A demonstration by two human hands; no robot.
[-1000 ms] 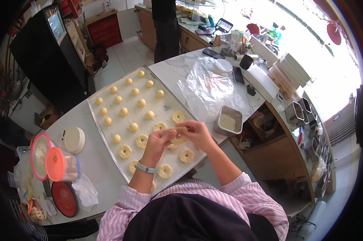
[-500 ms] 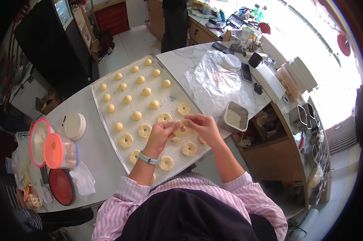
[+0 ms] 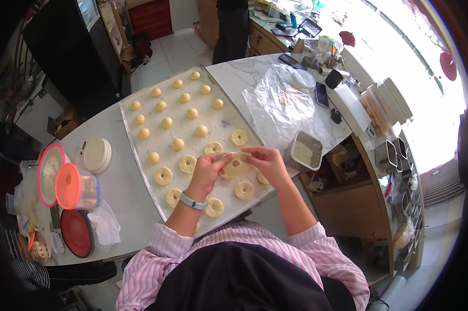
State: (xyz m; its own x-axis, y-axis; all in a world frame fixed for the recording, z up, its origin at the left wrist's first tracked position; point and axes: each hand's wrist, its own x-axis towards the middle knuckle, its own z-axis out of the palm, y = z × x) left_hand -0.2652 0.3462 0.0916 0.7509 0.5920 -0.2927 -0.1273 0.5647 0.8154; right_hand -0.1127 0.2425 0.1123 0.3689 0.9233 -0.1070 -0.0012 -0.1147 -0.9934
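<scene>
Over baking tray [image 3: 140, 155], hands [image 3: 236, 167] pinching dough ring [image 3: 236, 165]

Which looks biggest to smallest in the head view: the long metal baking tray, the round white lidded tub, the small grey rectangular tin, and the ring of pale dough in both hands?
1. Long metal baking tray
2. Round white lidded tub and small grey rectangular tin: look alike, not ranked
3. Ring of pale dough

Pink-and-white striped long-sleeved shirt [image 3: 317, 254], sleeves pushed up to the elbows, dark apron [image 3: 244, 280] over the chest, pale blue-grey wristband [image 3: 192, 202] on left wrist, forearms bare, right wrist bare
</scene>
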